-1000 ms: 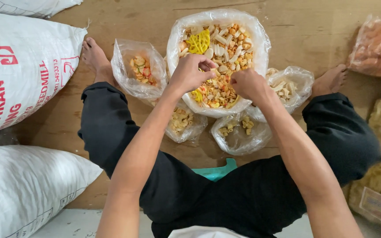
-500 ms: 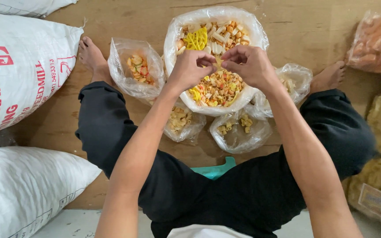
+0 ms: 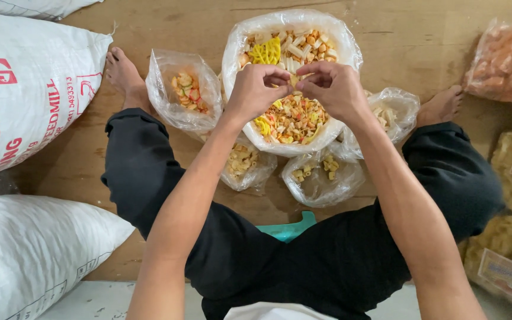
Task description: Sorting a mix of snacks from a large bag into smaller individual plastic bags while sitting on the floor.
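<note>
Crackers, mixed in shape and colour, fill the big bag (image 3: 291, 89), a clear plastic bag with its mouth rolled open on the wooden floor (image 3: 386, 35), between the person's spread legs.

Head view, all places told from the big bag. Both hands meet just above its middle. The left hand (image 3: 259, 89) and the right hand (image 3: 333, 89) have their fingertips pressed together on one small pale piece (image 3: 294, 80); each grip is a pinch on that piece, thumbs and forefingers nearly touching across it. I cannot tell whether the piece is being split or only held.

Left of the big bag, touching its side, stands a smaller bag (image 3: 182, 89) with a few round, red-tinged crackers in its bottom. Right of it, partly behind the right wrist, a second small bag (image 3: 395, 112) holds pale pieces. Just nearer the person, two more small bags lie: one (image 3: 244, 160) with yellow-orange curls, one (image 3: 324, 178) with only a few pieces.

As a judgement: the sorting looks early. Each small bag holds only a thin layer, while the big bag is well filled, so most of the mix is left to go through.

Far left of the big bag lie white sacks (image 3: 25, 89); far right, sealed packs (image 3: 508, 59) of crackers. A teal stool edge (image 3: 291, 228) shows under the person.
</note>
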